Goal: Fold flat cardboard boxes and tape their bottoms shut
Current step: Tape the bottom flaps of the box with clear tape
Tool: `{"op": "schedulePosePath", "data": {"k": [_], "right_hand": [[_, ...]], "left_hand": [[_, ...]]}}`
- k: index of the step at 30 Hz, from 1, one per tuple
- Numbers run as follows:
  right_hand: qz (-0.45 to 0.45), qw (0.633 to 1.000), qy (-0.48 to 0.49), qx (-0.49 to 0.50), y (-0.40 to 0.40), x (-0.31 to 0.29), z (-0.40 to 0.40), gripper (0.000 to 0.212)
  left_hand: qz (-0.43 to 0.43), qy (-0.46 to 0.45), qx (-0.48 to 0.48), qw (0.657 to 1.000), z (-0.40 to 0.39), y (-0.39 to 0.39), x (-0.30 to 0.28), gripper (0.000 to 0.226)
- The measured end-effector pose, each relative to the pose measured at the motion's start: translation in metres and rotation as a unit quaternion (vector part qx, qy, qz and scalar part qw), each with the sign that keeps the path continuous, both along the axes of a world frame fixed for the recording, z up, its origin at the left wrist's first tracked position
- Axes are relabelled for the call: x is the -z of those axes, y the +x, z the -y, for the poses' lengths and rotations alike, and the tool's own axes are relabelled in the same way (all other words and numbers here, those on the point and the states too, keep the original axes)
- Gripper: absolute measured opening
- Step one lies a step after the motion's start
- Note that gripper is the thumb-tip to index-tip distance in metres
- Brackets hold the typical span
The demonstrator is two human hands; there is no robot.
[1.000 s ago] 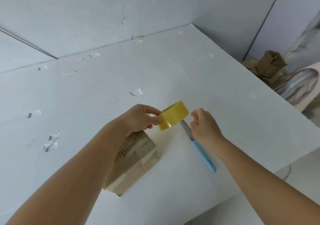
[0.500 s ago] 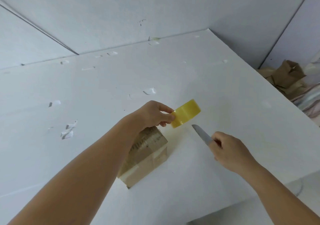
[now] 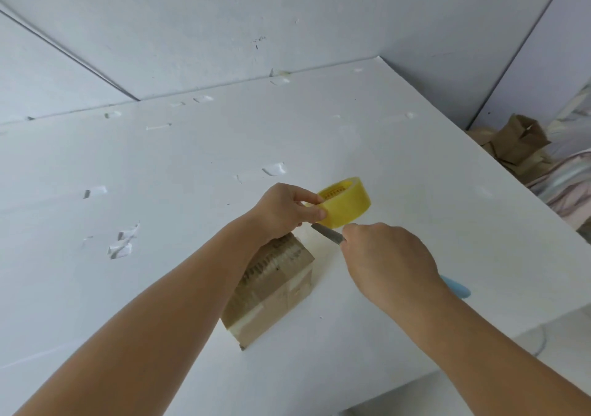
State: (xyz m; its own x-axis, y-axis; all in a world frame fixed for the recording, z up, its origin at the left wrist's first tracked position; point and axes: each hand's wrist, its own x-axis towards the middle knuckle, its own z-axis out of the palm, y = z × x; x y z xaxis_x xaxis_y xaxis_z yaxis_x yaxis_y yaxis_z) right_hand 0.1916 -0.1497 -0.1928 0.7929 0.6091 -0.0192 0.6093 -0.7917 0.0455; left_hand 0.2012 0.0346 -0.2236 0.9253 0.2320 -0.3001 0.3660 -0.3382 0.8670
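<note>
- The small brown cardboard box (image 3: 271, 287), with clear tape over its top seam, stands on the white foam-board table (image 3: 399, 147), a little below the middle of the view; the left forearm crosses over its 9 o'clock side and hides part of it.
- The yellow roll of adhesive tape (image 3: 347, 204) is held in the air just at 1 o'clock from the box, not touching it.
- The knife with a grey metal blade and light blue handle (image 3: 327, 232) points its tip under the roll; the blade lies just at 3 o'clock from the box top, and only the handle end shows at 4 o'clock behind the right wrist.
- The left hand (image 3: 284, 212) pinches the roll, thumb and fingers curled on its near edge, directly above the far end of the box.
- The right hand (image 3: 388, 260) is closed round the knife handle, at 3 o'clock from the box.
- Small torn scraps of white tape (image 3: 123, 244) stick on the table at 9 o'clock, well apart from the box.
- A pile of crumpled brown cardboard (image 3: 515, 140) lies beyond the table edge at 2 o'clock.
</note>
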Motion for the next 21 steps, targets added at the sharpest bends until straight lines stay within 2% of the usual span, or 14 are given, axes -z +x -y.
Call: {"op": "schedulePosePath", "data": {"k": [3, 6, 8, 13, 16, 18, 19, 20, 21], "right_hand": [[-0.005, 1.0, -0.011, 0.006, -0.004, -0.004, -0.014, 0.014], [-0.087, 0.993, -0.081, -0.014, -0.008, 0.018, -0.023, 0.019], [-0.125, 0.989, -0.081, 0.009, 0.003, 0.043, -0.02, 0.017], [-0.06, 0.996, -0.019, 0.068, 0.033, 0.093, -0.003, 0.01], [-0.074, 0.995, -0.006, 0.066, 0.04, 0.113, 0.003, 0.017], [-0.082, 0.993, 0.068, 0.058, 0.04, 0.112, 0.004, 0.026], [-0.117, 0.976, 0.165, 0.076, 0.039, 0.107, 0.003, 0.028], [-0.195, 0.936, 0.272, 0.108, 0.036, 0.098, 0.0, 0.029], [-0.305, 0.865, 0.373, 0.143, 0.031, 0.087, -0.005, 0.033]], "left_hand": [[0.015, 0.001, 0.003, 1.0, 0.002, 0.0, 0.0, 0.013], [0.048, -0.039, -0.002, 0.998, 0.003, -0.001, 0.001, 0.011], [0.066, -0.061, -0.008, 0.996, 0.001, -0.001, 0.001, 0.012], [0.051, -0.078, -0.026, 0.995, -0.005, -0.002, 0.003, 0.02], [0.039, -0.083, -0.017, 0.996, -0.004, -0.002, 0.0, 0.019], [0.029, -0.084, -0.017, 0.996, -0.004, -0.003, 0.0, 0.023], [0.027, -0.088, -0.021, 0.996, -0.004, -0.003, -0.001, 0.024], [0.028, -0.092, -0.025, 0.995, -0.004, -0.003, -0.001, 0.025], [0.029, -0.092, -0.027, 0.995, -0.004, -0.003, -0.002, 0.025]]}}
